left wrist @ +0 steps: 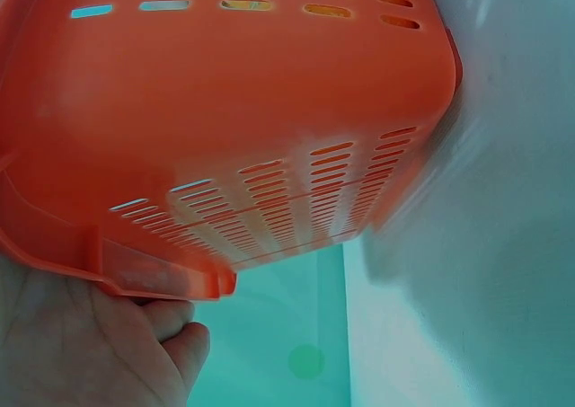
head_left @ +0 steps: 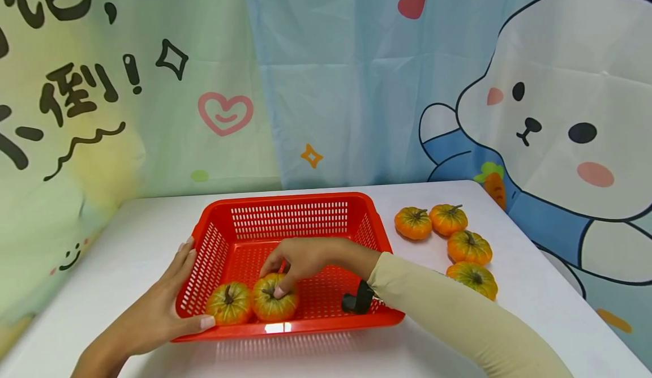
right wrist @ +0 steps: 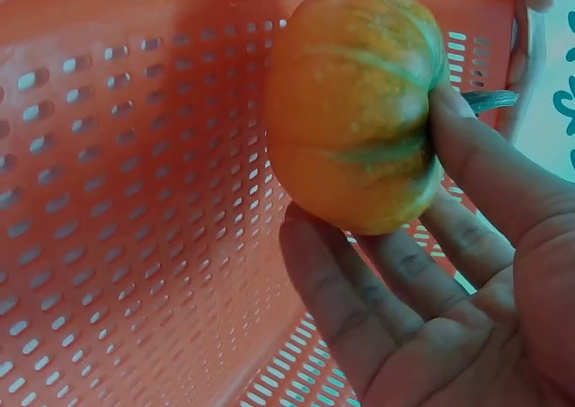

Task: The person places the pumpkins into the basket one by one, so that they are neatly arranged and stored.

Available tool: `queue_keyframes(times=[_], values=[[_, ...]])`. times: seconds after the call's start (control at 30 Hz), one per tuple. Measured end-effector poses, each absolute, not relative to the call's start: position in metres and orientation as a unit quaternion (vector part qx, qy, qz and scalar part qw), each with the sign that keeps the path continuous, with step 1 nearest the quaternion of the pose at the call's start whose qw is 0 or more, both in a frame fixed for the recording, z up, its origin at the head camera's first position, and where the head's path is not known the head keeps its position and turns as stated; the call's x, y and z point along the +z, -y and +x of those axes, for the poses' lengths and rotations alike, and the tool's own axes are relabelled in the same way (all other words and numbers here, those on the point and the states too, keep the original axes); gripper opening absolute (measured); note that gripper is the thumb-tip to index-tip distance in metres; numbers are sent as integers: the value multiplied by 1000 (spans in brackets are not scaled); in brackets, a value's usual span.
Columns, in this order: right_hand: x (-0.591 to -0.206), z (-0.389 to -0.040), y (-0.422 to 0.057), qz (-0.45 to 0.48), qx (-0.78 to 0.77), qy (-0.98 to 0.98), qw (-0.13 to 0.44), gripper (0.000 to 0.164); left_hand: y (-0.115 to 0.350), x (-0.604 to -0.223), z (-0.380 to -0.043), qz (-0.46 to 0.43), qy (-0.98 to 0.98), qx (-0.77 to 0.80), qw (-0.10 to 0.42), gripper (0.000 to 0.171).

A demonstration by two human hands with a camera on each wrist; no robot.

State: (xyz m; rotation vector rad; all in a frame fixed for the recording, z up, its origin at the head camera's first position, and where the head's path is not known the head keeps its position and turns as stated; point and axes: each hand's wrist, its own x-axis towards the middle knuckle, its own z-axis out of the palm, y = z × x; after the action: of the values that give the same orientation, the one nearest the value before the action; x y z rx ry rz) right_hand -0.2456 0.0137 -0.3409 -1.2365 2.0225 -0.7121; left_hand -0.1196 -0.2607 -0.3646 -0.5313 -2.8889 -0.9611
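A red plastic basket [head_left: 379, 228] with slotted walls stands on the white table. My left hand [head_left: 150, 310] holds its front left corner, thumb over the rim and fingers along the left side. From the left wrist view, those fingers [left wrist: 171, 322] bend under the rim. Inside the basket, my right hand [head_left: 305, 256] grips a small orange-green pumpkin [head_left: 275, 308], its thumb near the stem. In the right wrist view the pumpkin [right wrist: 350, 110] sits between thumb and fingers. Another small pumpkin [head_left: 229, 303] lies left of it, in the front left corner.
To the right of the basket, several more small pumpkins [head_left: 469, 247] lie on the table [head_left: 417, 276], the nearest partly behind the right sleeve [head_left: 448, 304]. A black strap [head_left: 358, 300] hangs at the right wrist. A printed curtain [head_left: 326, 84] closes off the back.
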Motion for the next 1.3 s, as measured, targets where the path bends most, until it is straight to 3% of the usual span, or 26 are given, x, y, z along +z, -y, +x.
queue_keyframes(times=[0.27,0.5,0.7,0.93,1.3], values=[[-344,-247,-13,-479,-213,-787,327,43,260,-362,-119,-170,936,-306,27,114],[-346,-248,-14,-476,-180,-786,351,54,260,-363,-118,-173,934,-312,29,114],[-348,-248,-14,-481,-188,-781,351,55,261,-363,-118,-171,935,-309,30,114],[-345,-248,-15,-463,-229,-781,350,68,261,-364,-119,-170,935,-309,31,113],[-336,-246,-20,-463,-300,-774,312,59,261,-365,-120,-167,938,-302,27,113]])
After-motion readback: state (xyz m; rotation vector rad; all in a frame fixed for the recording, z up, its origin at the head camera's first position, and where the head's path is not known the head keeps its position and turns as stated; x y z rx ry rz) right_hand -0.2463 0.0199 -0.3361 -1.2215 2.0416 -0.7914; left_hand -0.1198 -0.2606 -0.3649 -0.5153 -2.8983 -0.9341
